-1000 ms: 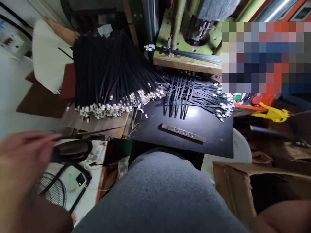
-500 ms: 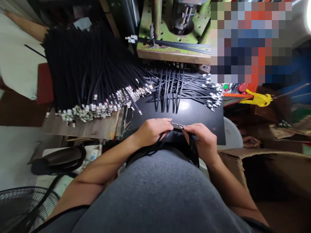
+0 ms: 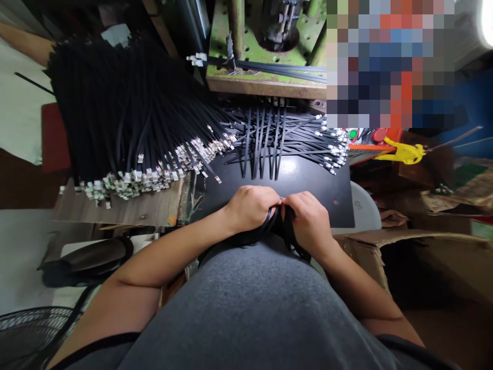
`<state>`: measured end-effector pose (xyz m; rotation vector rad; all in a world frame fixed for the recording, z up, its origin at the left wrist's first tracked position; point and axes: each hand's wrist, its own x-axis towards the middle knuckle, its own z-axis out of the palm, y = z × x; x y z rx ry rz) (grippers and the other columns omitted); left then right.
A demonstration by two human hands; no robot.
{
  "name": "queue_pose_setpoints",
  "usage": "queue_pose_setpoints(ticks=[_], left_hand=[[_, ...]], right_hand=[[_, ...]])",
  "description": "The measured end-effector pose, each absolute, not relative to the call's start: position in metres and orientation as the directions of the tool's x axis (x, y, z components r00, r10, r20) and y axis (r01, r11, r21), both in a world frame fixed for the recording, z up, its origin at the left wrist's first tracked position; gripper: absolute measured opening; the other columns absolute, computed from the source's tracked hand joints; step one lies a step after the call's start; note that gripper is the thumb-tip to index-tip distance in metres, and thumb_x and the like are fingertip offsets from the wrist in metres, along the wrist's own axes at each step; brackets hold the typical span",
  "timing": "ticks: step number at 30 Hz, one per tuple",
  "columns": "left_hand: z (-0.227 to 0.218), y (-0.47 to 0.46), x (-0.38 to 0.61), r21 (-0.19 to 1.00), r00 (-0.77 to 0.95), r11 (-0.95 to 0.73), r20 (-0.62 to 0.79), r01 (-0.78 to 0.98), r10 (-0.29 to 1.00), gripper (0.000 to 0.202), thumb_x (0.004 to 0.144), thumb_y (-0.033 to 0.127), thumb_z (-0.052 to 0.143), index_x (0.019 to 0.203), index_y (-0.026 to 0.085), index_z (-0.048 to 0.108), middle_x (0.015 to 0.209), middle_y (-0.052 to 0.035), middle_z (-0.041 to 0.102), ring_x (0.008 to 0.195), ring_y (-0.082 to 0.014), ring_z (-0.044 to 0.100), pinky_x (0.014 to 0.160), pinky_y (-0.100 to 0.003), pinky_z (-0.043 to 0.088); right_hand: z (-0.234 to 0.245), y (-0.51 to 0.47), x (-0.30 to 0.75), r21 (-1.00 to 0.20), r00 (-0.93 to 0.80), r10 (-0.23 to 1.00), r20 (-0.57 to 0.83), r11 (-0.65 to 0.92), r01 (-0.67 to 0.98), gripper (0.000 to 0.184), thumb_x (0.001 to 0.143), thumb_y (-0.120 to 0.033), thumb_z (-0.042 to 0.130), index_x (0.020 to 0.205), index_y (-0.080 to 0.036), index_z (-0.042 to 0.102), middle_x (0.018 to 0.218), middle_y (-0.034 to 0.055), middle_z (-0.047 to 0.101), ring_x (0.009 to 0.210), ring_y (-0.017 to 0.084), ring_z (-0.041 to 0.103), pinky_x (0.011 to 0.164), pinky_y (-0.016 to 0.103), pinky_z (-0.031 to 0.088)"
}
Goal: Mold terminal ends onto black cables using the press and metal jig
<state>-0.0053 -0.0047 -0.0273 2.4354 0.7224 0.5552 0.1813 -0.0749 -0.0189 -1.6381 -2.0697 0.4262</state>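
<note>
Close together just above my lap, both hands are closed with their fingertips nearly touching. My left hand (image 3: 254,205) grips black flat cables (image 3: 257,236) that loop down below it. From my right hand (image 3: 311,218) hangs another stretch of the same cables (image 3: 290,232). The metal piece between the fingertips is almost wholly covered by my fingers. Beyond the hands, several black flat cables (image 3: 262,149) lie lengthwise across a heap of cables (image 3: 300,131) with white ends, on a dark board (image 3: 231,172).
A large pile of black cables (image 3: 127,113) with metal-and-white ends spreads over a wooden surface (image 3: 157,205) on the left. Behind stands a green machine base (image 3: 250,46). Yellow-handled pliers (image 3: 408,153), an open cardboard box (image 3: 362,246) and a fan (image 3: 31,329) surround the spot.
My hands have drawn together, the right moving left. The slotted metal piece seen between them is now mostly hidden by my fingers. The view has shifted slightly.
</note>
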Motion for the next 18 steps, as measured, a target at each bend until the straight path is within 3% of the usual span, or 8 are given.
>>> queue_pose_setpoints(ticks=[4,7,13,18], left_hand=[[-0.030,-0.009,-0.005,0.578,0.751,-0.726,0.273,0.372,0.602,0.015,0.088,0.018,0.054,0.092,0.017,0.069,0.090,-0.0036,0.074,0.084,-0.0176,0.070,0.074,-0.027,0.055],[-0.033,-0.011,-0.004,0.567,0.736,-0.739,0.311,0.364,0.601,0.016,0.090,0.019,0.053,0.092,0.017,0.069,0.091,-0.0041,0.074,0.087,-0.0171,0.070,0.076,-0.028,0.054],[-0.032,-0.010,-0.003,0.569,0.739,-0.739,0.308,0.361,0.598,0.017,0.090,0.017,0.052,0.091,0.016,0.069,0.090,-0.0043,0.073,0.087,-0.0174,0.070,0.078,-0.029,0.054],[-0.030,-0.008,-0.003,0.561,0.746,-0.721,0.251,0.407,0.617,0.017,0.090,0.018,0.053,0.085,0.015,0.069,0.084,-0.0042,0.071,0.084,-0.0195,0.068,0.078,-0.031,0.054]], right_hand=[[-0.024,-0.079,0.198,-0.736,-0.096,0.982,0.163,0.186,0.651,0.011,0.090,-0.017,0.060,0.096,-0.021,0.068,0.089,0.0033,0.070,0.083,0.018,0.064,0.076,0.031,0.051],[-0.030,-0.084,0.207,-0.799,0.019,0.983,0.181,0.135,0.587,0.008,0.089,-0.023,0.063,0.096,-0.023,0.068,0.091,0.0031,0.070,0.085,0.017,0.065,0.078,0.033,0.052],[-0.031,-0.087,0.203,-0.666,-0.147,0.951,0.270,0.295,0.685,0.014,0.094,-0.018,0.055,0.097,-0.023,0.067,0.092,0.0049,0.072,0.090,0.020,0.062,0.082,0.037,0.053],[-0.022,-0.078,0.204,-0.528,-0.315,0.929,0.193,0.369,0.765,0.022,0.096,-0.013,0.047,0.093,-0.019,0.068,0.096,0.0081,0.072,0.091,0.022,0.059,0.080,0.037,0.052]])
